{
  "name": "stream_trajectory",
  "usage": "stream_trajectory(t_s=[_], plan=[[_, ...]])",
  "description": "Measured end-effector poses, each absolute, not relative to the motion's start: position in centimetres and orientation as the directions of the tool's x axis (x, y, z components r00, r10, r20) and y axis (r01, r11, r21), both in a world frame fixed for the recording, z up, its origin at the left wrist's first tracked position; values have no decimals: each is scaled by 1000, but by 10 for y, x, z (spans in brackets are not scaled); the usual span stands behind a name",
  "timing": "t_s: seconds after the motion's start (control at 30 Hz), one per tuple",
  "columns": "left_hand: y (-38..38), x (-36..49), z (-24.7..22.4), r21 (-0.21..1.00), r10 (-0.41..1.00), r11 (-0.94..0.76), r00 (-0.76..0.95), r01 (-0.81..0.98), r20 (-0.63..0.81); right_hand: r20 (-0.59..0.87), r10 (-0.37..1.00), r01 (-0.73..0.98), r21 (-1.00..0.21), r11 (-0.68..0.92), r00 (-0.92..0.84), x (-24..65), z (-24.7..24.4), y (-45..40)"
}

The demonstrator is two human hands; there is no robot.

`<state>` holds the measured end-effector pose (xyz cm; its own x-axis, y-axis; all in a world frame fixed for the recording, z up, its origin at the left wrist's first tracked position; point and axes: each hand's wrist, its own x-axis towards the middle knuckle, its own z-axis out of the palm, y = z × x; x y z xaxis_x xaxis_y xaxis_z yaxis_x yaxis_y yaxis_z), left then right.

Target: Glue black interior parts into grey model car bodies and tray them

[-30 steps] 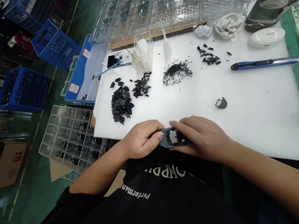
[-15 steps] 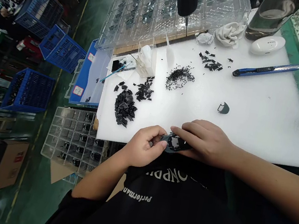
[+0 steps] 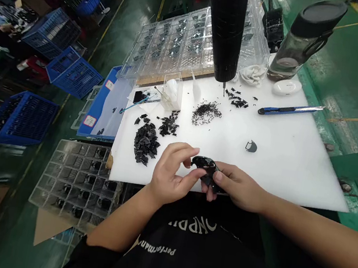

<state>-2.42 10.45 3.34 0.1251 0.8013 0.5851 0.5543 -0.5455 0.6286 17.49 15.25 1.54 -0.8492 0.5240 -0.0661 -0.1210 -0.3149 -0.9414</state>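
A glossy black curved plastic part (image 3: pixel 207 162) is held up near the front edge of the white work mat (image 3: pixel 278 168). My right hand (image 3: pixel 240 188) grips its right end, thumb on top and fingers underneath. At its left end my left hand (image 3: pixel 171 173) curls round it, the thumb against the near side and the fingertips by the rim. A small dark grey shell piece (image 3: pixel 251 146) lies alone on the mat beyond my right hand. Above the mat hangs a black electric screwdriver (image 3: pixel 226 37), its bit pointing down near a pile of tiny black screws (image 3: pixel 207 112).
Piles of black plastic pieces (image 3: pixel 146 141) lie at the left. A clear compartment tray (image 3: pixel 165 46) stands behind. On the right are a blue utility knife (image 3: pixel 291 110), a white oval case (image 3: pixel 287 87), a cloth (image 3: pixel 252 75) and a water bottle (image 3: pixel 295 43). Another tray (image 3: pixel 73 176) sits lower left.
The part has been turned and raised in my hands, and its glossy black side now shows. My right hand has shifted from covering it to gripping its end. The camera view has tilted up.
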Motion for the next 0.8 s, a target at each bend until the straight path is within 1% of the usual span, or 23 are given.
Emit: stream_trajectory(t_s=[0.07,0.17,0.37,0.43,0.5,0.57,0.6,0.67,0.73,0.77,0.8], plan=[[111,-18,40,565,769,-578,163,588,618,-79,510,-145,-911,-385,-857,173,16,149],[115,-14,45,550,767,-577,170,604,618,-100,497,-141,-895,-424,-862,172,15,146],[112,-14,48,459,719,-619,225,637,658,-98,486,-137,-895,-426,-868,171,12,145],[111,-14,47,453,711,-626,225,635,666,-88,490,-147,-896,-419,-867,171,12,144],[109,-16,45,510,733,-613,195,604,651,-82,491,-157,-891,-425,-867,172,11,144],[107,-19,42,653,812,-544,131,527,569,-73,469,-165,-879,-448,-880,173,11,144],[106,-21,41,743,867,-475,103,473,488,-64,459,-179,-866,-467,-886,173,11,145],[103,-25,40,887,958,-288,100,360,270,-52,453,-218,-824,-523,-890,173,9,145],[102,-28,41,949,986,-119,145,292,80,-56,475,-260,-778,-572,-878,173,8,145],[101,-28,42,959,986,-70,163,273,26,-62,486,-271,-765,-584,-872,173,8,145],[101,-28,44,964,986,-52,169,262,8,-68,495,-277,-759,-589,-866,172,7,145]])
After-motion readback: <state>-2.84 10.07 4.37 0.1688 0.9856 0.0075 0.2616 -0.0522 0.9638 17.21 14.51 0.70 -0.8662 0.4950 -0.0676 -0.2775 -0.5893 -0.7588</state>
